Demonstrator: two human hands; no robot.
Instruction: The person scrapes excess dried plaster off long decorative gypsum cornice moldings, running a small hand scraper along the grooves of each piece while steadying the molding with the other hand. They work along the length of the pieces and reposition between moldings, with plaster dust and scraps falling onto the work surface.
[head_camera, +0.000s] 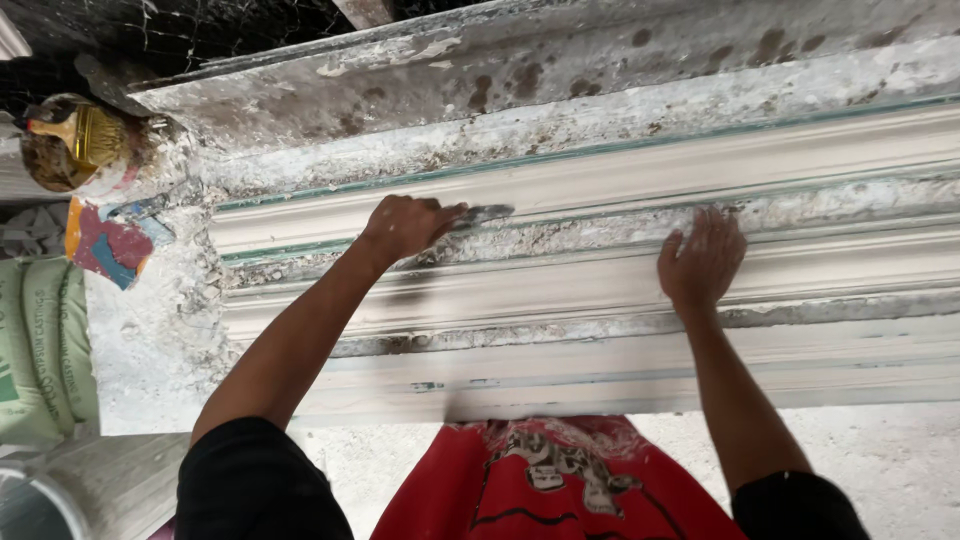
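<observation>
Plaster moulding mid-frame: left hand gripping a scraper against it, right hand pressed flat, fingers spread.

To your right the plaster moulding lies open along its length; to your left a brush and paint container block the bench end.

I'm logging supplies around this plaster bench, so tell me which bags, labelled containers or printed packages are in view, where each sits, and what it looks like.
Pale green woven sack: left edge, beside the bench, bulging, with darker green print.
Round plaster-crusted tin: upper left on the bench corner, with a yellow-handled brush inside.
Crumpled red, blue and orange printed wrapper: just below the tin, dusted white.
No signs or screens in view.
</observation>
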